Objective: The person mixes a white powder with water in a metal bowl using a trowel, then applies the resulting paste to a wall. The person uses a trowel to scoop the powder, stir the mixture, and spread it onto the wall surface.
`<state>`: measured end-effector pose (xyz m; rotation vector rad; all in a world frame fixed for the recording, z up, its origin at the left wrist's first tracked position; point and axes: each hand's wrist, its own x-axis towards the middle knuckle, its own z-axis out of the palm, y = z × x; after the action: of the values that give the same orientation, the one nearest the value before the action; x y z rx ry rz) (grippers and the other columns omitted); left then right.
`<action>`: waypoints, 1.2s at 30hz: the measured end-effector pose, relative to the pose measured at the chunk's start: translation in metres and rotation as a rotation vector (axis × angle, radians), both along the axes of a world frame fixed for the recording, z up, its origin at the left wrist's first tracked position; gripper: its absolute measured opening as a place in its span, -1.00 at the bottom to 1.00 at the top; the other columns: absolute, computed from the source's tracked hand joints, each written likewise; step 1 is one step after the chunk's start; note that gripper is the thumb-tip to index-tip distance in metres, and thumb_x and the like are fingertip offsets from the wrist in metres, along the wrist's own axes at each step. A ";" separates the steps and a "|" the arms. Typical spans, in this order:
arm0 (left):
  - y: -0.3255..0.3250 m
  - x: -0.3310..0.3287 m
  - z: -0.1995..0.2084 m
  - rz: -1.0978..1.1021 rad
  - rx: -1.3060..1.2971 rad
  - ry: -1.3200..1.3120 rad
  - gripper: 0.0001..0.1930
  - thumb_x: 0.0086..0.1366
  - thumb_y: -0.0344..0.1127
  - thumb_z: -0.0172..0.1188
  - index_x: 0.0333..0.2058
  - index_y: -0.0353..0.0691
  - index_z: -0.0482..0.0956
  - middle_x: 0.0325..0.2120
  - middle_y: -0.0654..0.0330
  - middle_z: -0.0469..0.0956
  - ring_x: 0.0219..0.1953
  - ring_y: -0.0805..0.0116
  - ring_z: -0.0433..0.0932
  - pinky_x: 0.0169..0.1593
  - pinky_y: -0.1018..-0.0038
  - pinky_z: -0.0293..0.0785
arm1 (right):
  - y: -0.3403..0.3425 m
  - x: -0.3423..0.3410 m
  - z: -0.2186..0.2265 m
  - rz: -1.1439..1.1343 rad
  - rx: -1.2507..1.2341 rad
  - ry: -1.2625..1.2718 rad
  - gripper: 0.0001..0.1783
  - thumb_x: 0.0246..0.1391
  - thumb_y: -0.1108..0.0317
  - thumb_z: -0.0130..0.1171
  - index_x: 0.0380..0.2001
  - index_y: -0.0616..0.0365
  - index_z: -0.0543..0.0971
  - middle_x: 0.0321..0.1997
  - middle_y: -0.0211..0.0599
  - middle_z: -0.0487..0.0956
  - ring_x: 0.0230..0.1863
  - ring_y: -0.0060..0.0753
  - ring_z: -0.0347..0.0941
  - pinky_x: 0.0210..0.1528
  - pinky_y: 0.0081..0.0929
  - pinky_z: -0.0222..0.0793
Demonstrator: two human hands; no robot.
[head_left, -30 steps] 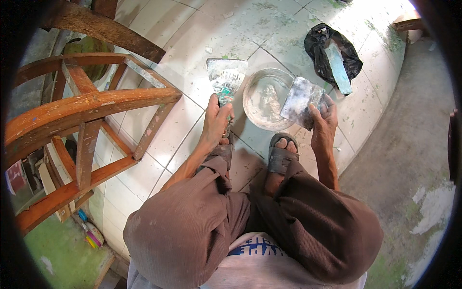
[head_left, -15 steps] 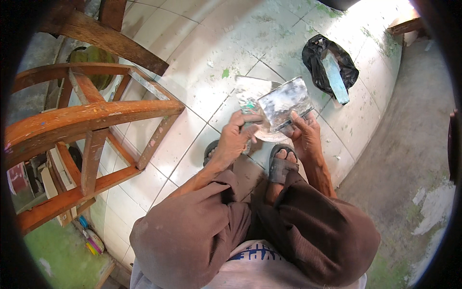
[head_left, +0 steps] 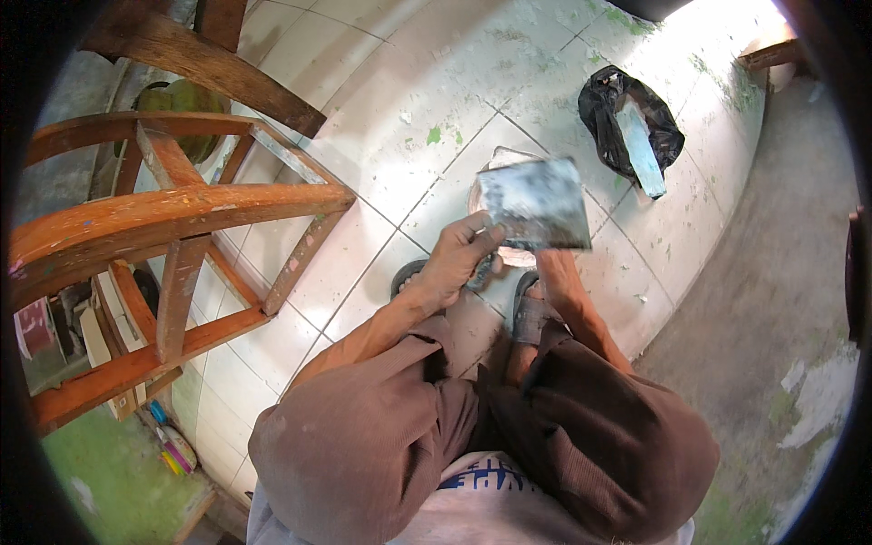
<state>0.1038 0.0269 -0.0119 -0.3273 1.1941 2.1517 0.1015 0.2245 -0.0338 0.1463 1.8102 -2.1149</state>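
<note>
I am squatting on a white tiled floor (head_left: 381,136). A flat grey plate (head_left: 536,204) smeared with white paste is held up in front of me. My right hand (head_left: 548,269) supports it from below and is mostly hidden behind it. My left hand (head_left: 454,259) is closed at the plate's lower left corner, gripping the plate's edge and a small dark tool (head_left: 483,269) that I cannot make out. A round bowl (head_left: 520,258) sits on the floor under the plate, largely covered by it.
An orange wooden chair frame (head_left: 182,209) stands close on my left. A black plastic bag (head_left: 627,113) with a flat blade (head_left: 640,150) on it lies at the far right. Bare concrete ground (head_left: 772,300) runs along the right. Small coloured items (head_left: 173,445) lie at the lower left.
The plate has come up from the bowl toward me. My left hand left the floor with the small tool and joined the plate's edge.
</note>
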 end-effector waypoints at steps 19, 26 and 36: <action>-0.031 -0.104 -0.091 0.231 0.249 0.206 -0.66 0.58 -0.23 -0.14 0.12 -0.37 0.33 0.16 -0.06 0.47 0.25 0.16 0.46 0.33 0.31 0.38 | 0.031 -0.047 0.099 0.655 1.290 0.380 -0.60 0.21 0.37 0.06 0.12 0.04 0.59 -0.25 0.05 0.59 -0.28 0.14 0.57 -0.18 -0.03 0.46; -0.026 -0.111 -0.107 0.105 0.137 0.186 -0.58 0.60 -0.21 -0.26 0.15 -0.47 0.31 -0.01 -0.18 0.60 0.08 0.17 0.59 0.25 0.30 0.49 | -0.009 -0.077 0.071 0.861 1.488 0.702 -0.86 0.03 0.48 0.14 -0.48 0.27 0.66 -0.37 0.09 0.63 -0.34 -0.03 0.66 -0.34 -0.19 0.57; -0.021 -0.091 -0.109 0.069 -0.009 0.386 -0.52 0.57 -0.12 -0.19 0.19 -0.46 0.32 0.12 -0.04 0.50 0.21 0.26 0.45 0.39 0.28 0.24 | -0.036 -0.026 0.028 1.039 1.661 0.720 -0.85 0.01 0.40 0.27 -0.34 0.20 0.73 -0.18 -0.01 0.60 -0.23 -0.30 0.61 -0.42 -0.44 0.55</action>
<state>0.0129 0.0064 -0.1204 0.0494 1.4188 2.3391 0.0758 0.1880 -0.0058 -0.9887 2.5662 0.3500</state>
